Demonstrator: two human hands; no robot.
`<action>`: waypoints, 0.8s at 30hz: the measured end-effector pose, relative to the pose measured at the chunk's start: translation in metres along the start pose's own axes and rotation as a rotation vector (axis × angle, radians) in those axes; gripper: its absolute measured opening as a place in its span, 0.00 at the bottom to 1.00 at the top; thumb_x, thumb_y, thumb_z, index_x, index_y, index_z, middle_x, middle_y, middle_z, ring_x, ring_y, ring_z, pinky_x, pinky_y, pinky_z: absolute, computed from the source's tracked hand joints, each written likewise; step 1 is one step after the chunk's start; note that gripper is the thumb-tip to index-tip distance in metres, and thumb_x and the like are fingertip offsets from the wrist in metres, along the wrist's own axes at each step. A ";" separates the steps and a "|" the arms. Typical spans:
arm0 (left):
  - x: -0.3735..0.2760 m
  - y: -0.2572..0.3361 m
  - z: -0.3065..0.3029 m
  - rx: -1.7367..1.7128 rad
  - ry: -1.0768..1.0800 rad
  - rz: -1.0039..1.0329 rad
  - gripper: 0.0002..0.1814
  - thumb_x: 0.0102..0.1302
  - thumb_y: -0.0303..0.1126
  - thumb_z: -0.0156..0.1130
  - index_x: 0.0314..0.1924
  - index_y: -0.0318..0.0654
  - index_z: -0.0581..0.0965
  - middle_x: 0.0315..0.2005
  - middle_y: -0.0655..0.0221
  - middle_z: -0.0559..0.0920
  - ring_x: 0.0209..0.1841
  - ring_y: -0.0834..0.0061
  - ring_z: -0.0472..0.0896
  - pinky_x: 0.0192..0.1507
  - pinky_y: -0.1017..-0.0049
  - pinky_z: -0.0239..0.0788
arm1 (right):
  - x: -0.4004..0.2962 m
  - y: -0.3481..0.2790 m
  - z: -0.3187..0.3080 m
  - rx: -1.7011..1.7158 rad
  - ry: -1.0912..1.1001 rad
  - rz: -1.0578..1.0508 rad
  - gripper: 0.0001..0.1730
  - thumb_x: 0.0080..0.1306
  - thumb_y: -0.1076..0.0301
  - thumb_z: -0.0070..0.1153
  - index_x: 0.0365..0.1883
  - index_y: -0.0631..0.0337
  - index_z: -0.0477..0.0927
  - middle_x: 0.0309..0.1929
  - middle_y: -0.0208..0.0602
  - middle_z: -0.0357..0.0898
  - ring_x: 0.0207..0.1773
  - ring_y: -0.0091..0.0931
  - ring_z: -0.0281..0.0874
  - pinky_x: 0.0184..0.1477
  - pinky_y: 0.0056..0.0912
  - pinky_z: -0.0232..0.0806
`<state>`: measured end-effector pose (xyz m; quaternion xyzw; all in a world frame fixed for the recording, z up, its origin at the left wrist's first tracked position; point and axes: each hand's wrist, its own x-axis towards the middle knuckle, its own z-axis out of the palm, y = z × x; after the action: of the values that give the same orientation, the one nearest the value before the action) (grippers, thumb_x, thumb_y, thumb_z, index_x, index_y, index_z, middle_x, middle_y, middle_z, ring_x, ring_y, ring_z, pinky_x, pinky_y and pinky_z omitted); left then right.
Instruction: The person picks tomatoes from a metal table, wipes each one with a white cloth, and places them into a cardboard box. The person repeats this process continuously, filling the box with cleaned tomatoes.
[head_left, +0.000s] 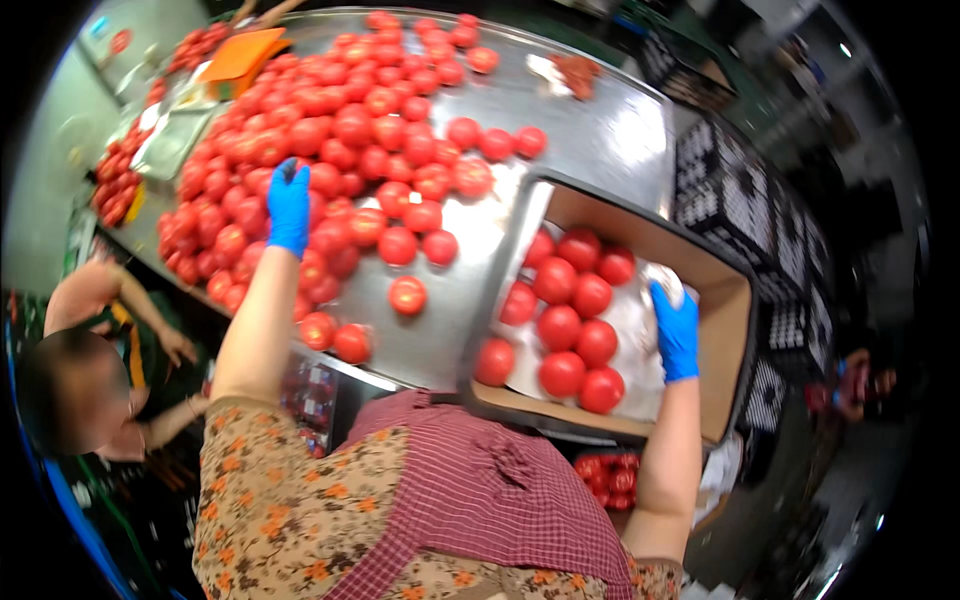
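My left hand (290, 206), in a blue glove with dark fingertips, reaches over a large heap of red tomatoes (352, 124) on a metal table. Whether its fingers hold a tomato cannot be told. My right hand (677, 326), also gloved in blue, grips a crumpled whitish cloth (665, 279) inside a black crate (742, 330) lined with brown cardboard. Two uneven rows and a few more tomatoes (557, 328) lie in the left part of that crate, on pale lining. A single tomato (407, 295) rests on the table between heap and crate.
An orange box (241, 60) stands at the heap's far left. Stacked black crates (724, 187) stand right of the metal table (622, 127). A reddish-brown cloth (576, 76) lies near its far edge. A co-worker (90, 397) is at the left; packed tomatoes (609, 480) sit below the crate.
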<state>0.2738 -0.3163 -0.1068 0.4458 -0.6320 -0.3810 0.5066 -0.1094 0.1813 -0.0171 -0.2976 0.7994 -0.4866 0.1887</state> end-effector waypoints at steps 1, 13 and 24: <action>-0.023 0.043 0.021 -0.132 -0.079 -0.053 0.19 0.67 0.30 0.62 0.56 0.30 0.74 0.48 0.63 0.79 0.48 0.72 0.76 0.56 0.73 0.70 | 0.000 -0.002 0.002 0.017 0.015 0.016 0.21 0.70 0.68 0.56 0.58 0.69 0.75 0.54 0.39 0.80 0.57 0.26 0.76 0.61 0.28 0.66; -0.231 0.253 0.208 0.150 -1.395 0.667 0.34 0.62 0.42 0.66 0.65 0.34 0.68 0.62 0.49 0.70 0.65 0.50 0.68 0.67 0.59 0.59 | -0.007 -0.015 0.002 -0.154 0.013 -0.023 0.20 0.66 0.50 0.54 0.40 0.60 0.81 0.38 0.47 0.83 0.41 0.37 0.81 0.44 0.42 0.71; -0.225 0.200 0.310 0.321 -1.601 0.894 0.36 0.52 0.29 0.71 0.61 0.35 0.67 0.58 0.51 0.69 0.56 0.48 0.74 0.57 0.60 0.69 | -0.005 -0.019 0.001 -0.233 0.157 -0.096 0.21 0.55 0.49 0.57 0.41 0.52 0.83 0.38 0.48 0.83 0.42 0.46 0.80 0.43 0.48 0.72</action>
<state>-0.0452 -0.0306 -0.0487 -0.1697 -0.9514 -0.2525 -0.0484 -0.0994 0.1773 -0.0005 -0.3167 0.8476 -0.4205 0.0664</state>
